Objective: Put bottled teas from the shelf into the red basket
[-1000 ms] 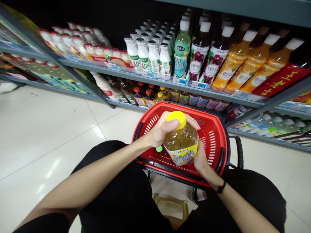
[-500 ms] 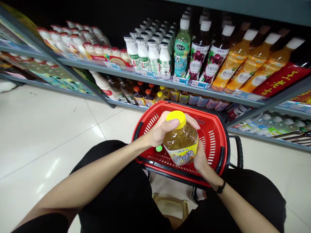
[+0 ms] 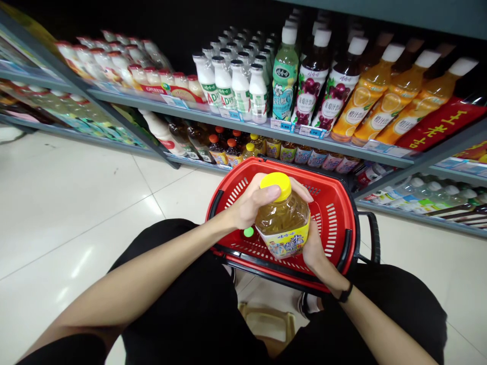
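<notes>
Above a red shopping basket (image 3: pixel 224 210), a bottle (image 3: pixel 284 230) of amber drink with a yellow cap and a yellow label is held between both hands, tilted slightly. My left hand (image 3: pixel 251 203) is closed around its upper left side, thumb lying against the yellow cap; its other fingers pass behind the neck and are partly hidden. Wrapped round the bottle's right side is my right hand (image 3: pixel 314 248), with some fingers hidden behind the bottle. A black band circles the right wrist. Slots pierce the basket's walls, and a green round spot shows at its lower left.
Shelves ahead hold white milk-drink bottles (image 3: pixel 240 91), grape juice bottles (image 3: pixel 310 81) and orange juice bottles (image 3: pixel 365 91). Small yellow- and red-capped bottles line the lower shelf (image 3: pixel 266 147). The basket has a black handle (image 3: pixel 375 238). A low stool (image 3: pixel 266 324) shows between the legs.
The view has shifted very slightly. Both hands keep the same hold on the bottle above the basket.
</notes>
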Demonstrator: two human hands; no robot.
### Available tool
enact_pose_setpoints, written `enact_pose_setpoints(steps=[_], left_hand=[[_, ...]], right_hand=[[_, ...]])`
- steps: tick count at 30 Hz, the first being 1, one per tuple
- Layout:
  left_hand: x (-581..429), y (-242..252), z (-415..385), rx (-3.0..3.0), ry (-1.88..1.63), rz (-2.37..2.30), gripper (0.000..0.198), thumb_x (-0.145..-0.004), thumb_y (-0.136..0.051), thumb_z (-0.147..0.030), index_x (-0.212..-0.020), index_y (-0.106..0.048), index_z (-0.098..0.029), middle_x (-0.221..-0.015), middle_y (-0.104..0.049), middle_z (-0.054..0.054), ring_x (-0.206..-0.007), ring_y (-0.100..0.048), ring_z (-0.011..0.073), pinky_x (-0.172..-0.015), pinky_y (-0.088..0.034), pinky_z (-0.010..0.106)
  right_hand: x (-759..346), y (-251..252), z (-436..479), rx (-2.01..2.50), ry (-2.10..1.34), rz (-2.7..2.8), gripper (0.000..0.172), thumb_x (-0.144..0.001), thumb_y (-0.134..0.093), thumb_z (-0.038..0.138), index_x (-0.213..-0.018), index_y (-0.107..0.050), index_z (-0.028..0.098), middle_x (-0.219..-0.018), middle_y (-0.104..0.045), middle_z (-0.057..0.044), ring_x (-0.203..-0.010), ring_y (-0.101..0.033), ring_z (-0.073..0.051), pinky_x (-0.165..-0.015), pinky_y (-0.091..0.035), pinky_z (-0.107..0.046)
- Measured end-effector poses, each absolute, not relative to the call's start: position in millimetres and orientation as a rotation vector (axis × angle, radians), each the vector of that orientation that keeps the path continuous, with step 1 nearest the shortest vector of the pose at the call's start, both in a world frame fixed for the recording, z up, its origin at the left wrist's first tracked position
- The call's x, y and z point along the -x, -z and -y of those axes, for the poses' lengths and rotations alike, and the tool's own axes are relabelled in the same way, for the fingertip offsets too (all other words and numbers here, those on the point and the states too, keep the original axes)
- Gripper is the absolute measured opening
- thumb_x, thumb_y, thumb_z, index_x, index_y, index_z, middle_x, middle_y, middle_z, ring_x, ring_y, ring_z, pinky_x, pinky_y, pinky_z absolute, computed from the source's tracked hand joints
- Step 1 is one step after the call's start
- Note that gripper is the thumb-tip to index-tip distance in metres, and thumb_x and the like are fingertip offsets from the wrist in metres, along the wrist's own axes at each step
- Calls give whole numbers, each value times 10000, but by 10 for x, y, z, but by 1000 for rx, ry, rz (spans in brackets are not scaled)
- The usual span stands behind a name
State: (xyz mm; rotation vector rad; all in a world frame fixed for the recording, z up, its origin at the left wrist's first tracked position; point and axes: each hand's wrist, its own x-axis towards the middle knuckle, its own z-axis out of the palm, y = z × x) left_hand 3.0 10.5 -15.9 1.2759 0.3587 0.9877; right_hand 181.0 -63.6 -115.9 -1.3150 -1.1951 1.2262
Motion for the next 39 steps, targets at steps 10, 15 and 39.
enact_pose_setpoints(steps=[10,15,39], left_hand=[[-20,163,-103,-1292,-991,-393,605,-932,-540,-682,-1034,-782,-137,-989,-781,162,-908,-759,300,-817,-581,414],[-29,184,-100,-1243,-976,-397,609,-911,-560,-678,-1049,-778,-127,-1020,-778,179,-934,-756,315,-806,-581,412],[-55,229,-103,-1195,-983,-430,556,-917,-567,-648,-993,-770,-136,-1030,-773,163,-959,-746,300,-839,-576,402]], right_hand=[[-1805,1090,642,1365,-1239,1170,276,-965,-475,376,-910,-691,212,-843,-706,-34,-782,-608,-206,-705,-507,-316],[-1789,1022,635,1346,-1245,1191,280,-952,-454,371,-835,-661,222,-811,-694,-44,-750,-601,-214,-697,-500,-335],[-1795,1160,660,1358,-1268,1147,362,-935,-496,525,-864,-677,220,-757,-687,-22,-679,-574,-196,-626,-478,-315]])
